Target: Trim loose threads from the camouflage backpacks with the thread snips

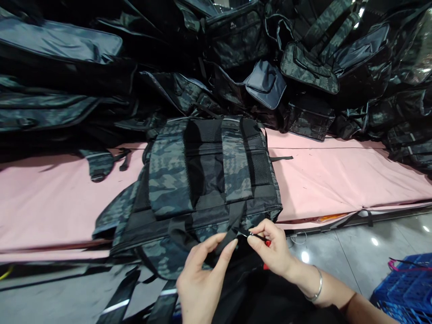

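A camouflage backpack (202,175) lies in front of me, its back panel and two shoulder straps facing up. My left hand (205,270) pinches a black webbing strap (224,240) at the backpack's near edge between thumb and fingers. In my right hand (270,245) is a small dark tool with a bright metal tip (243,233), which looks like thread snips. Its tip meets the strap just right of my left fingertips. Red parts (267,243) show beside the right fingers; most of the tool is hidden by them.
The backpack rests on a pink-covered table (324,175). Many dark camouflage bags (236,40) are piled along the far side. A loose bag strap (97,164) lies to the left. At the lower right, a blue plastic crate (405,283) stands on the grey tiled floor (334,261).
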`<state>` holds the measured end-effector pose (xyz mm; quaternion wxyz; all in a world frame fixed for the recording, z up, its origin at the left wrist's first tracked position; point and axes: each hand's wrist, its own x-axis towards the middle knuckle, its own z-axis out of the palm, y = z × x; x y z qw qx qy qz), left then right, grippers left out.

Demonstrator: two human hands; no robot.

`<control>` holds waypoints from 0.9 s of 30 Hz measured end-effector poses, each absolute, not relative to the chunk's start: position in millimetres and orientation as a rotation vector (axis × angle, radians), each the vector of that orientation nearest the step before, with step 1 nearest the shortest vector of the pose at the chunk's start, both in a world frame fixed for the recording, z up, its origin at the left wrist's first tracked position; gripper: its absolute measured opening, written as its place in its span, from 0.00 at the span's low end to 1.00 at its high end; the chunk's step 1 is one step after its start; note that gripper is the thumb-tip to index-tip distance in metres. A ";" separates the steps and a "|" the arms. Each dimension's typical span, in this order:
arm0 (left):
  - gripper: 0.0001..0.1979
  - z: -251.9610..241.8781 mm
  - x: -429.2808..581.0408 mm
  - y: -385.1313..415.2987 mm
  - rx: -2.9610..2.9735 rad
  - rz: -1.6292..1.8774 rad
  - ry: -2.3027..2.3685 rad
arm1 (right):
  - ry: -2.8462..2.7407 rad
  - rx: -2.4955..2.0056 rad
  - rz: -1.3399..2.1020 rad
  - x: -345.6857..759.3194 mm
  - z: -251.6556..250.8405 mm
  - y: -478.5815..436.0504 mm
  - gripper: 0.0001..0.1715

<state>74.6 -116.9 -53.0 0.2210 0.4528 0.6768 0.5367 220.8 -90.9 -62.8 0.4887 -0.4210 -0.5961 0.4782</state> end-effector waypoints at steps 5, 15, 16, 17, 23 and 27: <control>0.04 -52.0 77.0 -114.2 1.861 1.656 1.979 | -1.291 -0.965 1.418 216.3 -66.4 -87.7 0.18; 0.06 -69.3 76.7 -115.6 2.399 1.801 2.031 | -1.289 -1.036 1.495 184.5 -54.3 -69.4 0.22; 0.06 -70.4 76.8 -116.5 2.340 1.793 1.992 | -1.191 -1.002 1.576 183.2 -54.1 -68.9 0.22; 0.06 -71.2 77.3 -117.3 2.271 1.799 1.931 | -1.094 -0.968 1.662 182.6 -54.1 -68.5 0.23; 0.12 -70.7 80.6 -118.4 1.965 1.719 1.938 | -0.891 -0.841 1.874 184.4 -56.3 -65.3 0.25; 0.09 -69.6 76.2 -116.4 2.010 1.593 1.899 | -0.941 -0.827 1.826 184.9 -56.2 -64.9 0.23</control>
